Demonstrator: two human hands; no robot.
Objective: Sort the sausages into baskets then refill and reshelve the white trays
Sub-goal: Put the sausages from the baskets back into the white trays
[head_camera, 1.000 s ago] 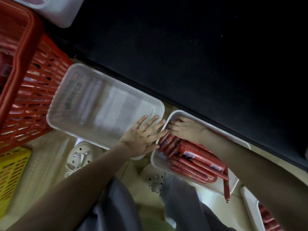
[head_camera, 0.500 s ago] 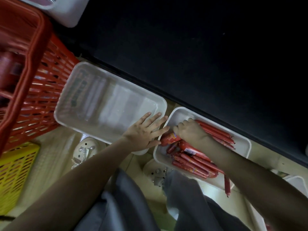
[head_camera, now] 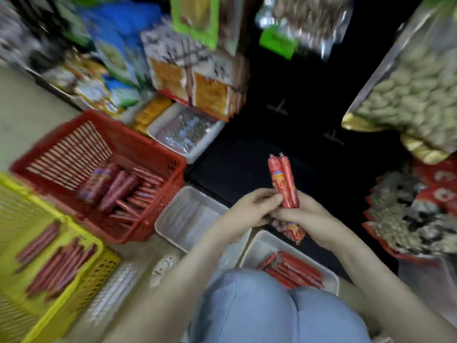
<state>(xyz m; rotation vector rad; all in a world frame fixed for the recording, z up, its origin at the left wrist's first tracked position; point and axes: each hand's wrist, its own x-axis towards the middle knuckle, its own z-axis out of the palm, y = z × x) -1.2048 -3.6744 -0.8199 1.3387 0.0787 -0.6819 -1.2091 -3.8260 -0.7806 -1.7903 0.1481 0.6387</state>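
Observation:
Two red sausages (head_camera: 284,181) stand upright in front of me, gripped low by my right hand (head_camera: 303,216). My left hand (head_camera: 249,209) pinches them from the left side. Below my hands, an empty white tray (head_camera: 173,216) sits on the floor, and a second white tray (head_camera: 262,243) to its right holds several thin red sausages (head_camera: 294,269). A red basket (head_camera: 158,157) at the left contains several thick sausages. A yellow basket (head_camera: 81,246) at the far left holds several thin ones. The frame is blurred.
A shelf of snack bags (head_camera: 188,70) rises behind the baskets, with another white tray (head_camera: 205,142) of foil packs at its foot. Large bags of nuts (head_camera: 418,82) hang at the right. My knees (head_camera: 272,308) fill the bottom centre.
My right hand lifted sausages out of the right tray and my left hand left the tray rim to join it. The view swung up, showing the baskets and shelves.

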